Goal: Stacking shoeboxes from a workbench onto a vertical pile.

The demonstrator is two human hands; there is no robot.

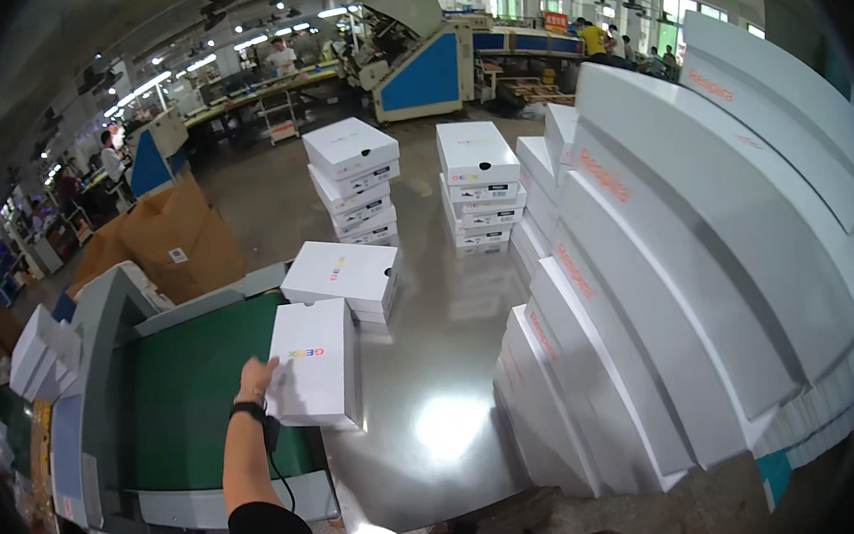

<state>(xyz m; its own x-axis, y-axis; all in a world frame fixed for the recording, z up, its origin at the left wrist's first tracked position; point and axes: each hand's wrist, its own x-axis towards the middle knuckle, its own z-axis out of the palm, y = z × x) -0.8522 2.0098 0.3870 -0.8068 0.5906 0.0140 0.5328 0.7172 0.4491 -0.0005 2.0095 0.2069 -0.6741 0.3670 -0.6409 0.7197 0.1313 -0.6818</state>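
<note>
My left hand (256, 378) is at the left side of a white shoe box (312, 366), with a finger or thumb over its top edge; the other fingers are mostly hidden. This box lies at the border between a green conveyor belt (191, 396) and a shiny metal table (401, 450). Just behind it is another white shoe box (342, 274) on top of one more. A black strap circles my left wrist. Beside the wrist hangs a small black object (272, 435) with a cable, its kind unclear. My right hand is out of view.
Two stacks of white shoe boxes, a left stack (352, 147) and a right stack (478, 152), stand at the table's far part. Tall piles of larger white boxes (639, 280) line the right side. Brown cardboard (179, 236) stands behind the belt. Machines (422, 72) and people are farther off.
</note>
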